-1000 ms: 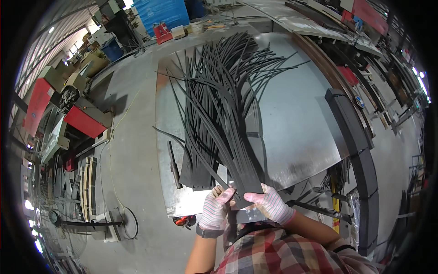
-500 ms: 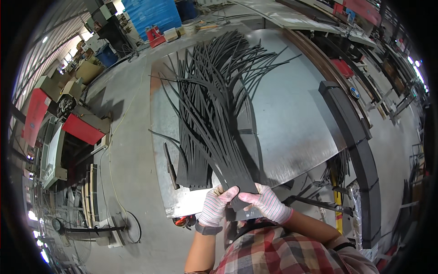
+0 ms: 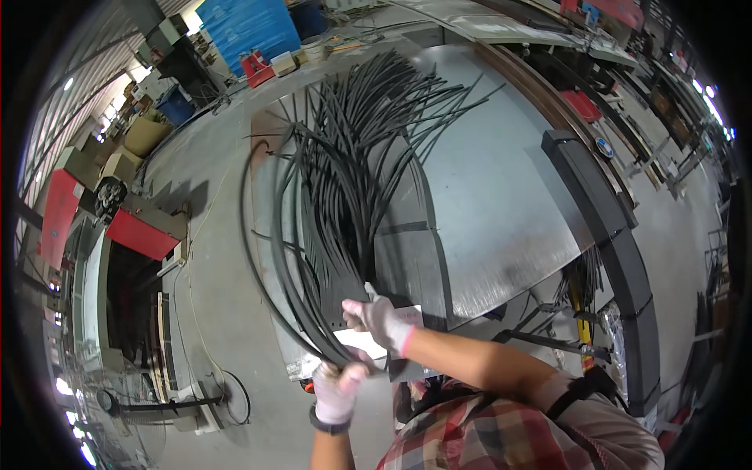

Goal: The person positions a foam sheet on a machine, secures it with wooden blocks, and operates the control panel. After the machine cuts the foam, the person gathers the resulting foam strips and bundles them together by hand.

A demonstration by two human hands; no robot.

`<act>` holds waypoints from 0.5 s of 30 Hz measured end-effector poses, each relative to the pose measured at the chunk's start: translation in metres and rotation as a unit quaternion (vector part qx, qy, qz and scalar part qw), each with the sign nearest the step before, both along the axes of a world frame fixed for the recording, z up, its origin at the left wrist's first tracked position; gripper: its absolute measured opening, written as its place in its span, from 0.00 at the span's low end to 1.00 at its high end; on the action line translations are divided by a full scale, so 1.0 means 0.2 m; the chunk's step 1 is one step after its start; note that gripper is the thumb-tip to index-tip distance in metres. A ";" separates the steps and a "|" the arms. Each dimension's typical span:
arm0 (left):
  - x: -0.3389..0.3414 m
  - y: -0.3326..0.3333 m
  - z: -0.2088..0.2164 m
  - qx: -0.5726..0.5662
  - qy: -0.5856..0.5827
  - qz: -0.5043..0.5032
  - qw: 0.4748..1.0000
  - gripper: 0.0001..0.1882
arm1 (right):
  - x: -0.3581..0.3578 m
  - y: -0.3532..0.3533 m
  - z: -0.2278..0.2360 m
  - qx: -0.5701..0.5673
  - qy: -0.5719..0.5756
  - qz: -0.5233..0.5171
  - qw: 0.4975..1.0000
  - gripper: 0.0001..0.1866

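Long, thin, flexible black strips (image 3: 356,149) lie in a thick heap on the sheet-metal table (image 3: 501,211), their far ends fanned out. My left hand (image 3: 337,392), in a striped white-and-pink glove, is closed on the near ends of several strips (image 3: 270,274), which bow out to the left in long arcs. My right hand (image 3: 384,319), gloved too and somewhat blurred, is at the near end of the heap. A bunch of strips (image 3: 365,254) narrows into its fingers. The right hand partly covers the strips' flat near ends and a white paper (image 3: 407,316).
Long dark wrapped bars (image 3: 599,223) run along the table's right side. A floor fan (image 3: 110,401) stands at lower left, with a cable (image 3: 205,345) on the floor. Red-and-grey machines (image 3: 141,227) are at left, and a blue-wrapped stack (image 3: 249,35) is beyond the table.
Both hands were together on one flat bunch of strips. Now they are apart: the left has moved down and left with several bowed strips, the right up and left over the heap's near end.
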State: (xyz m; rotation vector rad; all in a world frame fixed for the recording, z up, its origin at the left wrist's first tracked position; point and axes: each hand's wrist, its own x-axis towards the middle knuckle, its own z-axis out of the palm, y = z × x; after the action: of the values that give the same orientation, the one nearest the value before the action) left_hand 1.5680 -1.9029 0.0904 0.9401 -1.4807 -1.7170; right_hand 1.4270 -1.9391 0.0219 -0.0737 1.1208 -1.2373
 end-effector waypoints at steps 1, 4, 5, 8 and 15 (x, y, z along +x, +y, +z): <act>0.00 0.07 0.08 0.064 0.021 -0.038 0.997 0.16 | -0.03 -0.03 -0.07 -0.003 0.026 -0.012 1.000 0.22; 0.00 0.14 0.13 0.108 0.031 0.037 0.993 0.17 | -0.08 0.05 -0.05 -0.004 0.136 0.111 0.984 0.37; 0.00 0.15 0.11 0.111 0.066 0.094 0.987 0.17 | -0.10 0.11 -0.06 -0.005 0.190 0.175 0.966 0.45; -0.10 0.17 0.09 0.081 0.081 0.102 0.988 0.17 | -0.19 0.47 0.15 -0.175 0.351 0.004 0.920 0.41; -0.64 0.36 0.09 0.257 0.234 -0.076 0.935 0.26 | -0.55 1.02 0.60 -0.153 0.295 0.172 0.927 0.30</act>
State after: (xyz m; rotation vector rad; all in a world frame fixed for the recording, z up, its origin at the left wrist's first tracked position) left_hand 1.4400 -1.8315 0.1094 0.6001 -0.8210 -2.3073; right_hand 1.3174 -1.7354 0.1426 -0.8960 1.3398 -1.0835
